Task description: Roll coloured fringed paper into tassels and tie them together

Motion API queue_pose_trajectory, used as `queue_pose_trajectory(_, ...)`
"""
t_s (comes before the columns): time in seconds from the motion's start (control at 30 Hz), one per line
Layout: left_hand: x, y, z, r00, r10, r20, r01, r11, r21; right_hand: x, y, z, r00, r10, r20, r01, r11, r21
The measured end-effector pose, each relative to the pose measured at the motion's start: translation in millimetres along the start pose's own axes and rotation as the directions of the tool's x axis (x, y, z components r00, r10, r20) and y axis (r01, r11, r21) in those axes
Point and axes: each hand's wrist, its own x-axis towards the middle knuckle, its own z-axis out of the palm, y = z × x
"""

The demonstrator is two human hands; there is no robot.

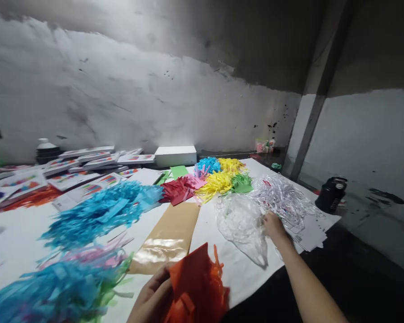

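My left hand [156, 294] is closed around a bundle of red and orange fringed tissue paper [197, 287] at the bottom of the view. My right hand [274, 228] reaches out over the table, its fingers bent together at the right edge of a crumpled clear plastic bag [239, 222]. Just behind that hand lies a heap of shiny silver tinsel strips [286, 197]. A flat tan strip with a glossy end [170, 233] lies between the hands, beyond the red bundle.
Blue fringed tissue [101, 211] and a blurred blue, pink and green pile [54, 287] lie left. Yellow fringe [217, 185], green fringe [241, 183] and dark red tissue [177, 190] sit mid-table. White boxes [175, 156] line the wall; a black bottle [331, 195] stands right.
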Motion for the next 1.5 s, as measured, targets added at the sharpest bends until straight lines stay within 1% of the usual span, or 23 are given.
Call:
queue_pose_trajectory(0.13, 5, -5, -5.7, 0.991, 0.121, 0.050, -0.122, 0.992, 0.022, -25, -13, -19, 0.989, -0.072, -0.129, 0.079, 0.996, 0.051)
queue_pose_trajectory(0.2, 8, -10, -10.8, 0.978, 0.202, 0.044, -0.205, 0.974, 0.098, -62, -40, -23, 0.959, -0.169, -0.228, 0.195, 0.976, 0.097)
queue_pose_trajectory(0.27, 10, -17, -13.6, 0.962, 0.267, 0.052, -0.272, 0.947, 0.172, -112, -80, -21, 0.906, -0.321, -0.276, 0.369, 0.918, 0.144)
queue_pose_trajectory(0.3, 9, -20, -14.1, 0.955, 0.288, 0.074, -0.297, 0.936, 0.190, -137, -103, -18, 0.852, -0.426, -0.306, 0.489, 0.855, 0.172)
queue_pose_trajectory(0.33, 9, -23, -14.1, 0.947, 0.302, 0.106, -0.317, 0.928, 0.196, -161, -125, -14, 0.730, -0.558, -0.394, 0.663, 0.717, 0.213)
queue_pose_trajectory(0.37, 8, -26, -14.2, 0.939, 0.312, 0.142, -0.336, 0.921, 0.196, -181, -145, -10, 0.638, -0.585, -0.502, 0.747, 0.628, 0.218)
queue_pose_trajectory(0.43, 5, -30, -15.4, 0.915, 0.348, 0.204, -0.387, 0.901, 0.195, -206, -175, -5, 0.555, -0.558, -0.617, 0.797, 0.570, 0.201)
queue_pose_trajectory(0.47, 4, -31, -17.0, 0.900, 0.372, 0.226, -0.417, 0.886, 0.203, -211, -184, -3, 0.549, -0.538, -0.640, 0.802, 0.556, 0.219)
queue_pose_trajectory(0.5, 3, -31, -19.3, 0.886, 0.396, 0.242, -0.447, 0.866, 0.223, -213, -189, -2, 0.571, -0.514, -0.640, 0.793, 0.548, 0.266)
queue_pose_trajectory(0.6, 0, -30, -28.0, 0.847, 0.449, 0.284, -0.522, 0.803, 0.288, -208, -190, -6, 0.722, -0.439, -0.536, 0.690, 0.518, 0.506)
queue_pose_trajectory(0.7, -3, -27, -34.2, 0.827, 0.477, 0.297, -0.558, 0.757, 0.340, -201, -187, -18, 0.853, -0.407, -0.327, 0.505, 0.484, 0.715)
queue_pose_trajectory(0.77, -5, -25, -35.9, 0.824, 0.479, 0.305, -0.565, 0.739, 0.367, -198, -188, -26, 0.888, -0.445, -0.120, 0.327, 0.426, 0.844)
queue_pose_trajectory(0.83, -6, -23, -36.5, 0.823, 0.469, 0.321, -0.566, 0.728, 0.387, -196, -189, -31, 0.875, -0.483, 0.043, 0.170, 0.388, 0.906)
queue_pose_trajectory(0.87, -6, -22, -36.5, 0.826, 0.458, 0.329, -0.561, 0.729, 0.393, -196, -188, -31, 0.881, -0.471, 0.044, 0.168, 0.398, 0.902)
queue_pose_trajectory(0.9, -6, -21, -36.5, 0.832, 0.445, 0.332, -0.551, 0.734, 0.396, -196, -187, -30, 0.891, -0.453, -0.022, 0.238, 0.427, 0.872)
queue_pose_trajectory(0.93, -6, -20, -36.4, 0.840, 0.433, 0.328, -0.538, 0.744, 0.396, -197, -185, -27, 0.883, -0.448, -0.141, 0.367, 0.470, 0.803)
queue_pose_trajectory(0.97, -6, -20, -36.2, 0.849, 0.422, 0.319, -0.523, 0.756, 0.394, -198, -183, -24, 0.834, -0.472, -0.285, 0.521, 0.506, 0.688)
queue_pose_trajectory(1.03, -7, -19, -35.4, 0.863, 0.411, 0.293, -0.500, 0.778, 0.380, -202, -180, -17, 0.643, -0.585, -0.494, 0.765, 0.514, 0.388)
queue_pose_trajectory(1.07, -7, -19, -34.8, 0.865, 0.416, 0.281, -0.498, 0.783, 0.372, -204, -180, -15, 0.567, -0.636, -0.523, 0.819, 0.502, 0.278)
queue_pose_trajectory(1.1, -8, -19, -34.2, 0.863, 0.425, 0.273, -0.502, 0.782, 0.370, -206, -181, -13, 0.536, -0.660, -0.527, 0.836, 0.503, 0.221)
queue_pose_trajectory(1.13, -9, -19, -33.6, 0.857, 0.437, 0.272, -0.513, 0.773, 0.373, -208, -182, -11, 0.541, -0.657, -0.525, 0.830, 0.519, 0.205)
queue_pose_trajectory(1.27, -11, -19, -32.9, 0.817, 0.475, 0.327, -0.576, 0.698, 0.426, -214, -187, -7, 0.643, -0.571, -0.510, 0.754, 0.591, 0.288)
queue_pose_trajectory(1.5, -10, -19, -36.4, 0.722, 0.563, 0.403, -0.686, 0.504, 0.525, -210, -185, 1, 0.718, -0.523, -0.459, 0.695, 0.574, 0.433)
